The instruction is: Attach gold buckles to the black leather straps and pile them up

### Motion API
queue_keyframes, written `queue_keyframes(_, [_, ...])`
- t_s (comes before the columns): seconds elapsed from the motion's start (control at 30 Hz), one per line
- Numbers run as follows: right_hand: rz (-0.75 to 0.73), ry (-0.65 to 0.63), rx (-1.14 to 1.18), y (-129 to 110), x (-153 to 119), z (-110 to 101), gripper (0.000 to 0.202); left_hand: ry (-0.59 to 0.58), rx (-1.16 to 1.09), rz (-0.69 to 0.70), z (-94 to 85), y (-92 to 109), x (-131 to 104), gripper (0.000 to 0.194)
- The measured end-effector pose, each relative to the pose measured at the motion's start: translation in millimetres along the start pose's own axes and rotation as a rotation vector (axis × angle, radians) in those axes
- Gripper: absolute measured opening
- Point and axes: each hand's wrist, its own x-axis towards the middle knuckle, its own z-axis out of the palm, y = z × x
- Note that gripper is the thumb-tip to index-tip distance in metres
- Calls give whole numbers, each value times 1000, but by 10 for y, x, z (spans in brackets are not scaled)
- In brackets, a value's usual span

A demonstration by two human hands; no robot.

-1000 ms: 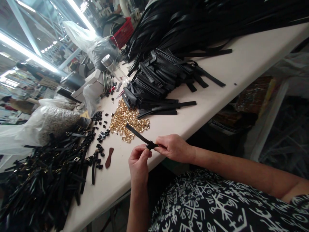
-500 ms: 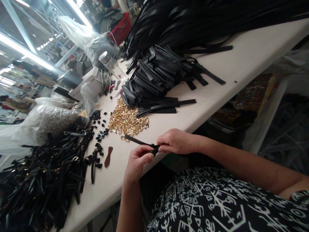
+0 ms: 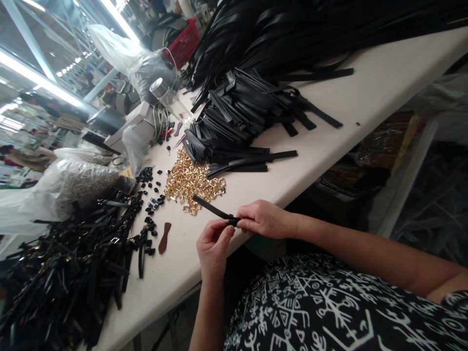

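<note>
Between my two hands is a narrow black strap (image 3: 212, 207), its free end pointing up and left over the edge of a pile of gold buckles (image 3: 190, 178). The fingers of my left hand (image 3: 215, 241) pinch it near a small black loop. My right hand (image 3: 263, 219) grips the strap's other end, close beside the left fingertips. Both hands are at the near edge of the white table (image 3: 307, 161). Behind the buckles lies a heap of short black straps (image 3: 234, 109). Small black loops (image 3: 150, 225) are scattered left of the buckles.
A large tangle of black straps with buckles (image 3: 66, 273) covers the left part of the table. Near it lies a brown leather piece (image 3: 164, 238). Long black strips (image 3: 310, 34), a clear bottle (image 3: 170, 97), plastic bags (image 3: 84, 180) and a red basket (image 3: 185, 44) stand farther back.
My left hand has shifted slightly right, with its fingertips now closer to the right hand's. The strap's free end has moved a little up and right.
</note>
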Motion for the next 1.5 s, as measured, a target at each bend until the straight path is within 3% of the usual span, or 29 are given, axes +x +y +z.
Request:
queue_keyframes(0.3, [-64,-28,115,-23,-17,126,18,3,207,136,41,50,-54,9])
queue_keyframes(0.43, [-58,17,48,-44,-29,114,6,-29,256,162,43,37,-59,11])
queue_keyframes(0.57, [72,53,338,-47,-18,98,18,-67,37,-6,23,-27,-42,12])
queue_keyframes(0.7, [124,-45,513,-54,-36,80,20,-76,-249,-166,-56,-65,-14,26])
queue_keyframes(0.8, [153,-120,559,-58,-59,69,19,-247,-194,-245,-138,-25,22,40])
queue_keyframes(0.93, [172,-172,570,-68,-74,54,21,-383,-90,-228,-197,16,75,29])
queue_keyframes(1.07, [177,-232,607,-80,-71,35,25,-424,-352,-344,-143,-57,58,29])
queue_keyframes(1.23, [185,-213,587,-91,-40,47,18,-339,-643,-433,-20,-113,-26,33])
queue_keyframes(1.37, [170,-119,452,-111,-17,90,11,-272,-708,-486,29,-71,-45,34])
queue_keyframes(1.5, [111,22,193,-126,-14,115,9,-87,-681,-500,61,-85,-44,37])
